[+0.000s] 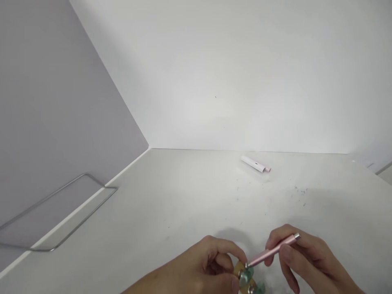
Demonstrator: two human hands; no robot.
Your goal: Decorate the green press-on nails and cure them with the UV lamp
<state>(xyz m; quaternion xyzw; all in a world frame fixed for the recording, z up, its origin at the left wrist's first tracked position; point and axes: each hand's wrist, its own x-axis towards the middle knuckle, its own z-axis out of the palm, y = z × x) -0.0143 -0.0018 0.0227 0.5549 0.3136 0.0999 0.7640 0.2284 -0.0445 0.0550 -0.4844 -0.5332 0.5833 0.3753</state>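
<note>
Near the lower edge of the view, over the near part of the bench (183,192), the left hand (211,263) grips a small tan piece (238,267) between thumb and forefinger. Green bits (246,277) with shiny metal fittings (251,289) sit against it, partly cut off by the bottom of the frame. The right hand (306,259) pinches a pink pen (274,249) between thumb and fingers, slanting it so its tip meets, or nearly meets, the fitting by the upper green bit; contact is hard to tell. Judging by this, the work is under way, not finished: both things are in hand, neither set down. How much is done or left on the tan piece cannot be told, since fingers cover much of it. Farther back lie a slim white stick (252,163) and scattered dark specks (303,191); a wire frame (92,212) stands at left.
</note>
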